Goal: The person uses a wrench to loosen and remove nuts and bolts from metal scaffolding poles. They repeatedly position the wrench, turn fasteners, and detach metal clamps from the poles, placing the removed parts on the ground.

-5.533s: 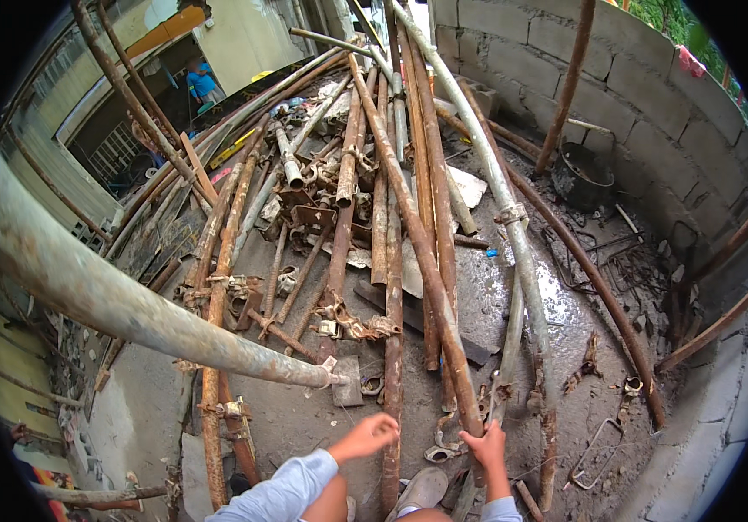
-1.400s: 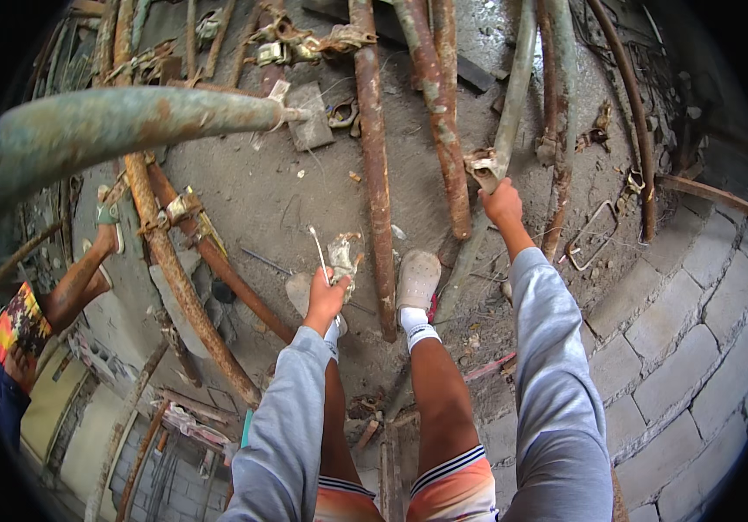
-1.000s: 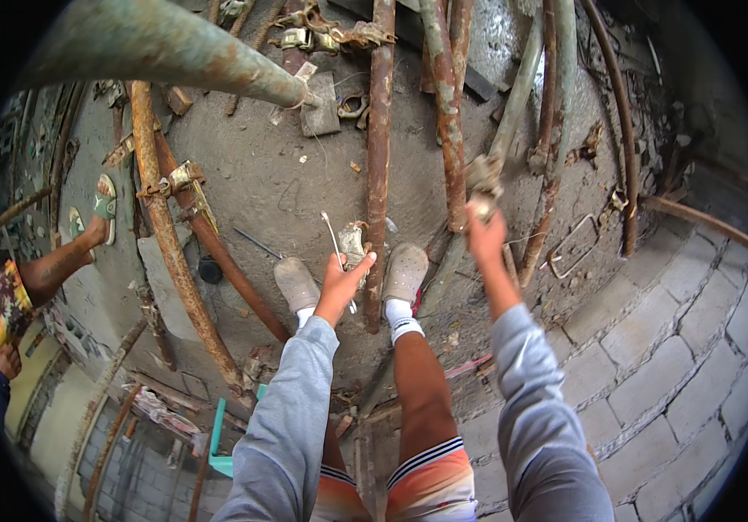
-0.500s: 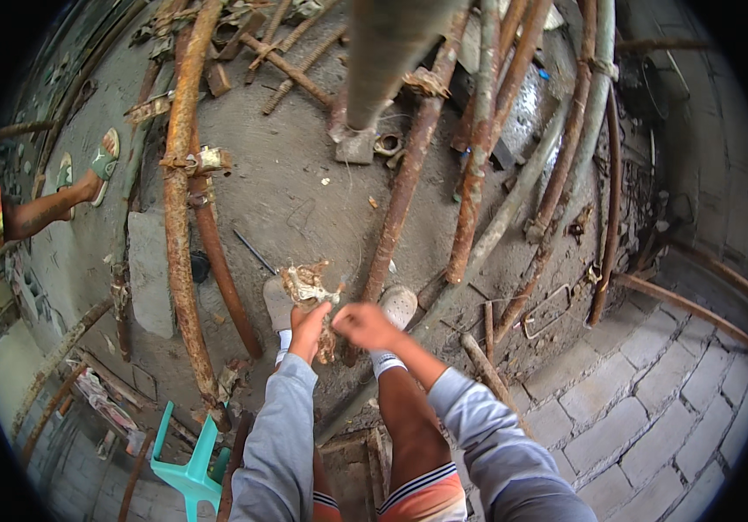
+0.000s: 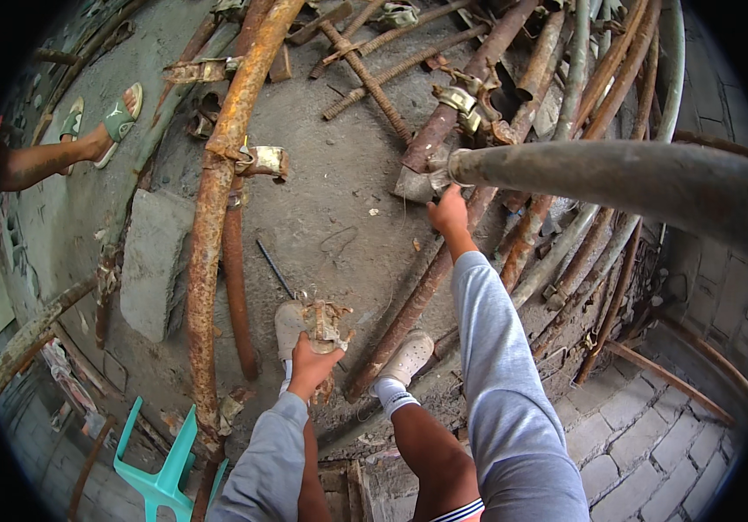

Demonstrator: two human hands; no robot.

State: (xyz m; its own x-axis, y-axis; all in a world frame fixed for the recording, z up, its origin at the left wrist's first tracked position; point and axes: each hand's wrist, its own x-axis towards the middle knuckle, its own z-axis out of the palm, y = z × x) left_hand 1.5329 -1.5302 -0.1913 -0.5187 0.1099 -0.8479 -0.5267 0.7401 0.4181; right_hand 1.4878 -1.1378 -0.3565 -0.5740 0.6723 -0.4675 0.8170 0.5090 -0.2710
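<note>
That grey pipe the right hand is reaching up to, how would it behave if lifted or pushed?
The grey pipe looks like long, thick metal, so probably heavy and stiff. Being round, it may roll sideways once pushed. Its surface looks rough and crusted, so the right hand at its end would likely grip without slipping.

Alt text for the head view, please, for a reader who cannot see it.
Seen from above, the left hand grips a rusty scaffold clamp while the right hand reaches to the end of a grey pipe. Rusty pipes litter the concrete floor.
</note>
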